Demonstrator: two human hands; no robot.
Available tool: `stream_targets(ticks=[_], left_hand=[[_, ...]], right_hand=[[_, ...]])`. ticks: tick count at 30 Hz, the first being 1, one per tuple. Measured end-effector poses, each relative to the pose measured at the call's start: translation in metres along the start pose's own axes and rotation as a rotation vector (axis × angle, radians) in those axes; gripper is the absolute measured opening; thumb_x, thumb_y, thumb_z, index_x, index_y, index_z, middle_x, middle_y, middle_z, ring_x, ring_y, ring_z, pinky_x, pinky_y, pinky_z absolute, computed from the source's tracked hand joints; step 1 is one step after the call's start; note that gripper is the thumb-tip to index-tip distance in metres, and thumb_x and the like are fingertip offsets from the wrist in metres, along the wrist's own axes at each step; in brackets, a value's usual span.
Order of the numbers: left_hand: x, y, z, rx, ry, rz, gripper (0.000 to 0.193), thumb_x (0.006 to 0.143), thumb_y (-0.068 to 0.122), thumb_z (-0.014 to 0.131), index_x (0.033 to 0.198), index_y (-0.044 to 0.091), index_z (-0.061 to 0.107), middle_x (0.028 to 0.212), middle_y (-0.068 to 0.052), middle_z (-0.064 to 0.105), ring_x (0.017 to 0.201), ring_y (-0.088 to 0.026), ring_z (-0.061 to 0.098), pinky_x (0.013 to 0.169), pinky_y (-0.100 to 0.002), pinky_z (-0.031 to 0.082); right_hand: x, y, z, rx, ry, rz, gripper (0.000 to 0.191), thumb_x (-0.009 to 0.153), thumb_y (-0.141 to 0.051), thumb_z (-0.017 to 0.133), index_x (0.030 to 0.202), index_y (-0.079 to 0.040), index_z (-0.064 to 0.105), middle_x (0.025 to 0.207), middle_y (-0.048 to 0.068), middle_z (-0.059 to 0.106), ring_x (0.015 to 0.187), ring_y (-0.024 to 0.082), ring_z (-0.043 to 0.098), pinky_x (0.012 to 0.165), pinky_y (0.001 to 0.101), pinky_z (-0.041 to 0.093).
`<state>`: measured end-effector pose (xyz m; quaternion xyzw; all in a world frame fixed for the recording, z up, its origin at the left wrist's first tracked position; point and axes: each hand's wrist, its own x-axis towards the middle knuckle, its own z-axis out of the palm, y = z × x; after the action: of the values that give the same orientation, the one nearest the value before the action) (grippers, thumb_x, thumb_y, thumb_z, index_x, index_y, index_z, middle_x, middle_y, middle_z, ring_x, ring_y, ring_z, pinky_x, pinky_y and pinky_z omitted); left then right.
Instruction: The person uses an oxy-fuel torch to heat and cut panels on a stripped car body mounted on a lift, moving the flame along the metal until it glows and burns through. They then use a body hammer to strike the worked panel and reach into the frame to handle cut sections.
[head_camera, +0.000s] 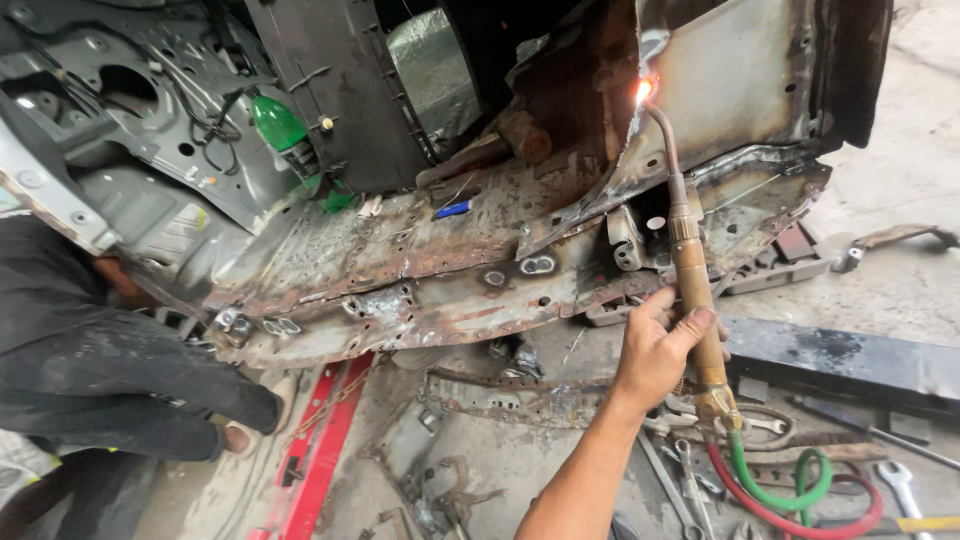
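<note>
Packages: we see one, a green plastic bottle, tilted, with a pale collar at its lower end, wedged in the opened car body at upper left of the rusted sill.
Bottle's neighbours: we find black cables just left of it and a dark upright panel just right of it.
Second green patch: we note a bit of green below the bottle, near the sill; we cannot tell whether it is packaging.
Labels: we make out none.
Signs: none in our view.
Screens: none in our view.
</note>
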<state>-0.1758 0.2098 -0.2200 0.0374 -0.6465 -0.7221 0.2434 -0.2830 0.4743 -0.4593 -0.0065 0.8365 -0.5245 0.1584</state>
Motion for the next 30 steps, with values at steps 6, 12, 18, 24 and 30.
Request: stream_targets(ticks=[6, 12, 18, 24, 30], left_hand=[[0.008, -0.010, -0.006, -0.009, 0.006, 0.017, 0.025, 0.104, 0.015, 0.063, 0.120, -0.003, 0.059, 0.088, -0.010, 0.067, 0.072, -0.018, 0.066, 0.066, -0.033, 0.058], [-0.005, -0.014, -0.005, 0.178, 0.041, 0.103, 0.026, 0.101, 0.020, 0.068, 0.111, -0.003, 0.064, 0.085, -0.009, 0.071, 0.076, -0.015, 0.068, 0.070, -0.032, 0.055], [-0.043, -0.001, -0.007, 0.272, 0.055, 0.058, 0.024, 0.097, 0.023, 0.067, 0.101, -0.001, 0.065, 0.079, -0.012, 0.072, 0.070, -0.021, 0.071, 0.066, -0.037, 0.055], [-0.064, 0.000, -0.008, 0.383, 0.066, 0.081, 0.032, 0.092, 0.029, 0.070, 0.104, 0.000, 0.067, 0.073, -0.018, 0.068, 0.068, -0.030, 0.068, 0.063, -0.043, 0.053], [-0.066, -0.013, -0.005, 0.351, -0.024, -0.077, 0.035, 0.094, 0.031, 0.068, 0.100, -0.003, 0.062, 0.067, -0.019, 0.066, 0.060, -0.032, 0.069, 0.058, -0.045, 0.053]], right_hand=[[-0.009, -0.001, -0.010, -0.020, 0.026, -0.084, 0.030, 0.101, -0.029, 0.073, 0.101, 0.001, 0.068, 0.070, 0.014, 0.064, 0.063, 0.026, 0.066, 0.066, 0.0394, 0.052], [-0.049, -0.067, -0.021, -0.098, 0.226, -0.639, 0.032, 0.095, -0.032, 0.074, 0.108, -0.002, 0.070, 0.070, 0.015, 0.067, 0.066, 0.022, 0.069, 0.070, 0.0394, 0.053], [-0.092, -0.194, -0.033, -0.286, 0.312, -0.752, 0.038, 0.105, -0.032, 0.072, 0.090, 0.001, 0.059, 0.066, 0.017, 0.064, 0.063, 0.033, 0.065, 0.064, 0.0416, 0.051], [-0.093, -0.236, -0.078, -0.230, 0.349, -0.990, 0.034, 0.105, -0.025, 0.070, 0.092, 0.003, 0.057, 0.070, 0.017, 0.061, 0.066, 0.033, 0.062, 0.064, 0.0412, 0.049], [-0.042, -0.259, -0.078, -0.496, 0.414, -1.166, 0.029, 0.106, -0.018, 0.069, 0.095, 0.006, 0.056, 0.074, 0.017, 0.058, 0.068, 0.032, 0.059, 0.063, 0.0408, 0.046]])
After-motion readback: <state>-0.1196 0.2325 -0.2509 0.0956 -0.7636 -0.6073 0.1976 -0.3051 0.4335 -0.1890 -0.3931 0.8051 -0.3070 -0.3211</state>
